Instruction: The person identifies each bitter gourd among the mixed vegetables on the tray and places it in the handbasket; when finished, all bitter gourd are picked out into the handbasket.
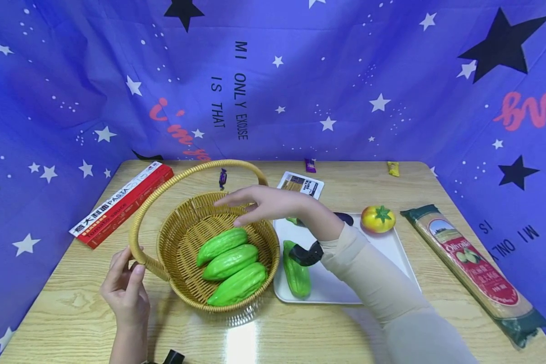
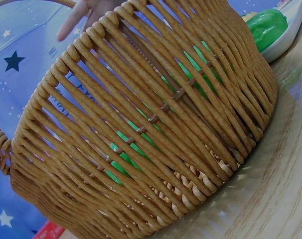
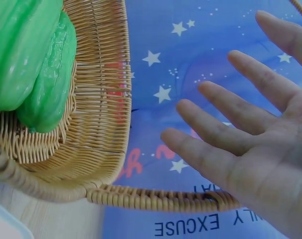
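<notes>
Three green gourds (image 1: pixel 231 263) lay side by side in the wicker basket (image 1: pixel 177 273), which stood on the wooden table (image 1: pixel 73 313) just left of the white tray (image 1: pixel 391 242). One more green gourd (image 1: pixel 297 270) remained on the tray's left part, close to the basket's rim, and a second green piece (image 1: pixel 293 221) seemed to lie behind the wrist there, though the arm hid most of it. A tomato-like fruit (image 1: pixel 378 218) sat at the tray's far right corner. The right hand (image 1: pixel 273 202) hovered above the basket's far rim with fingers (image 3: pixel 226 119) spread, straight and holding nothing, as the right wrist view showed plainly. The left hand (image 1: pixel 126 288) steadied the basket at the near base of its arched handle (image 1: pixel 138 227), thumb and fingers lightly curled about the weave there. Judged from this layout, the loading of gourds into the basket appeared well advanced: three were in, and at least one on the tray was left to transfer. Off to the sides lay a red pasta box (image 1: pixel 123 202) at the left, a long spaghetti packet (image 1: pixel 473 268) at the right, and a small card (image 1: pixel 301 184) beyond the tray.
</notes>
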Motion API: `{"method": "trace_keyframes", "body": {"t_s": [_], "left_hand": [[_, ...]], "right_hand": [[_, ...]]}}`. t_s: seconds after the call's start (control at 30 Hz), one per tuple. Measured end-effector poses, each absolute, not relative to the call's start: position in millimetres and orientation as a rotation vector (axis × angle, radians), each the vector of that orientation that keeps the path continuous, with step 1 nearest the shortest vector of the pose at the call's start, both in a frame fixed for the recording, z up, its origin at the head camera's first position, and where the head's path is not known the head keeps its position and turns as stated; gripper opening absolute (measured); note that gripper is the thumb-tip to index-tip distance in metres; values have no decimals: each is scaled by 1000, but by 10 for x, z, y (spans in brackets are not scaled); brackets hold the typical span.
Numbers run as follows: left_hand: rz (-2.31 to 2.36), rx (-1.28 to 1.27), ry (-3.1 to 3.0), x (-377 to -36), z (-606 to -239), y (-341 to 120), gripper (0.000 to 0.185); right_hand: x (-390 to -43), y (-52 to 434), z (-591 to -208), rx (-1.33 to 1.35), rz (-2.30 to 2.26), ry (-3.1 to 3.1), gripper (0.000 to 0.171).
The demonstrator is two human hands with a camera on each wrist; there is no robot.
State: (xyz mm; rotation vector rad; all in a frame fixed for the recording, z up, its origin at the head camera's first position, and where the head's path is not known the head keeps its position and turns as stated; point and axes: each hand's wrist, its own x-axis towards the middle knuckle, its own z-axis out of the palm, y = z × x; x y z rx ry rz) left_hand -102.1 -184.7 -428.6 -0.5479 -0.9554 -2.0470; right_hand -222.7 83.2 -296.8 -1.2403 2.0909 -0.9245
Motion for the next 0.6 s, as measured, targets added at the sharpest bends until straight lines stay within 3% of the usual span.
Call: {"method": "trace_keyframes", "body": {"t_s": [0.6], "left_hand": [[-2042,-545,-949,-1021,-4279,-1843,35]], "right_hand": [[-1830,1380,-2896,-1093,-1126,2197,53]]}}
